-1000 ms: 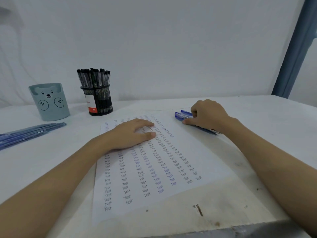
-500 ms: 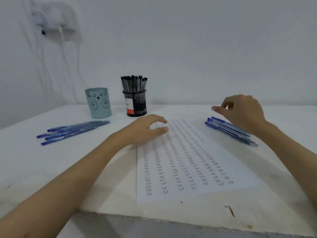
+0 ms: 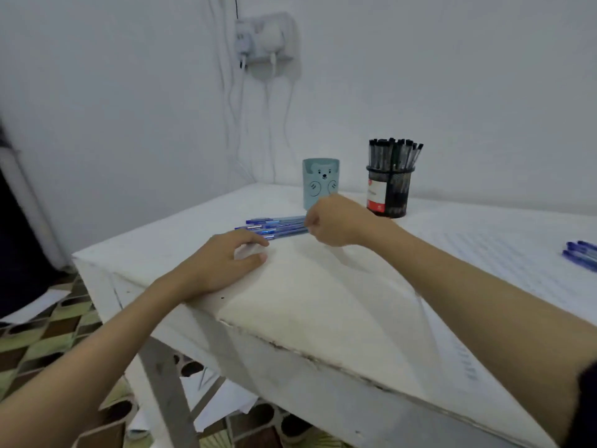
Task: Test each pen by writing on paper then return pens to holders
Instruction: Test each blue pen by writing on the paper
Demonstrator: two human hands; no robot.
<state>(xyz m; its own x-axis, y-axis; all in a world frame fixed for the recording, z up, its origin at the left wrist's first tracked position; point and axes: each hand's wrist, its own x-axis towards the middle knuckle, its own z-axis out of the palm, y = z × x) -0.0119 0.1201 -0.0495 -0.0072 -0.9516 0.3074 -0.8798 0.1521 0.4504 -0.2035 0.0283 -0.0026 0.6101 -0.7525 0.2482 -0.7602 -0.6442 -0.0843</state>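
Several blue pens (image 3: 274,226) lie in a loose pile on the white table (image 3: 323,312), near its left corner. My right hand (image 3: 339,221) is at their right ends with curled fingers; whether it pinches one is hidden. My left hand (image 3: 223,263) rests on the table just in front of the pile, fingers relaxed and holding nothing. Behind the pile stand a pale blue bear holder (image 3: 319,182) and a black mesh holder (image 3: 389,192) full of black pens. The written sheet of paper (image 3: 517,263) lies at the right, with more blue pens (image 3: 581,253) beyond it.
The table's left corner and chipped front edge (image 3: 290,344) are close to my left forearm. A wall socket with hanging cables (image 3: 265,40) is above the holders. Loose papers (image 3: 219,405) lie on the tiled floor under the table.
My view has swung left. My right hand left the pens on the right and crossed to the left pile. My left hand came off the paper and now rests by that pile.
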